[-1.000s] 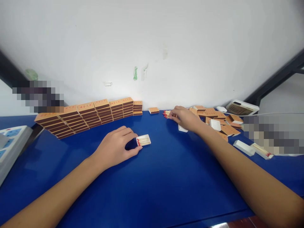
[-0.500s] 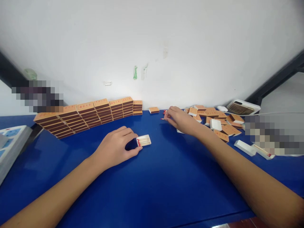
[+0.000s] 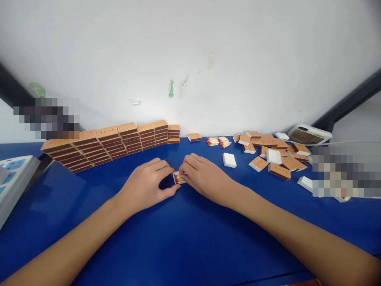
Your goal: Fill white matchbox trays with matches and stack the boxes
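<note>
A small white matchbox tray [image 3: 174,175] lies on the blue table, partly hidden by my fingers. Inside it are red-headed matches [image 3: 177,179]. The thumb and fingers of my left hand [image 3: 147,182] grip the tray's left end. Over its right side is my right hand [image 3: 204,173], fingertips pinched together on matches at the tray; how many they hold is hidden. Behind my right hand, a loose pile of matches [image 3: 218,142] rests near the wall, and a white tray piece [image 3: 229,159] lies to the right.
Stacked matchboxes [image 3: 108,145] form a long row at the back left. One matchbox [image 3: 194,137] lies by the wall. Scattered matchboxes [image 3: 279,171] and a phone [image 3: 310,135] are at the right. A white box with blue pictures [image 3: 18,178] stands at the left edge.
My right hand has moved from the match pile back toward me and left, to the tray. The match pile and the white piece are now uncovered. My left hand still grips the tray.
</note>
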Demonstrator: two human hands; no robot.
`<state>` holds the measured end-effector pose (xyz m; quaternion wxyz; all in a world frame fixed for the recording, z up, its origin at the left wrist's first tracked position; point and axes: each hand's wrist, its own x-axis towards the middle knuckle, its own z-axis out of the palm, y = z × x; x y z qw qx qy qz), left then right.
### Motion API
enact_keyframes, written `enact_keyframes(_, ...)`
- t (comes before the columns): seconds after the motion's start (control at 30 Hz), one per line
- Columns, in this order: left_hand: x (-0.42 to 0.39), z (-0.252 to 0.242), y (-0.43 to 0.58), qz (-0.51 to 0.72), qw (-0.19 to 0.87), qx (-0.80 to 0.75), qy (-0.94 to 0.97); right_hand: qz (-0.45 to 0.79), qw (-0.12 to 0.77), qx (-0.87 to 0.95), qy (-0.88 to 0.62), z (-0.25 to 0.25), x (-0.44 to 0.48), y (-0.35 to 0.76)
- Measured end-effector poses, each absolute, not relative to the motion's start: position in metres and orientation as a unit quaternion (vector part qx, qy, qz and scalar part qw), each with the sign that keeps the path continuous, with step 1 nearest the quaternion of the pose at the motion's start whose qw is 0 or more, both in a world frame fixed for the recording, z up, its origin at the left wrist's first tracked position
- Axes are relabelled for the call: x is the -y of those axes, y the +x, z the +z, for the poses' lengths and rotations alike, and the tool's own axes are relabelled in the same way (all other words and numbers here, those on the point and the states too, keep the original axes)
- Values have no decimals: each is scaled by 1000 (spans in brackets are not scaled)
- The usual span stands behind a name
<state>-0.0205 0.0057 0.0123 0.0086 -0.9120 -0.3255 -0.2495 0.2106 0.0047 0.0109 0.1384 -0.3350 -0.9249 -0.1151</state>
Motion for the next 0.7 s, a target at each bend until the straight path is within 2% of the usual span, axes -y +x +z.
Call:
enact_keyframes(0.2, -6, 12, -22, -243, 8, 330, -912, -3, 208, 923, -323, 16, -11, 223)
enact_keyframes(0.3, -6, 13, -22, -242, 7, 327, -914, 5, 256, 888, -383, 17, -34, 253)
enact_keyframes(0.47, -5, 15, -22, -237, 3, 328, -915, -35, 217, 834, -506, 9, -80, 316)
enact_keyframes(0.7, -5, 15, -22, -238, 6, 327, -915, -43, 186, 837, -513, -1, -94, 336)
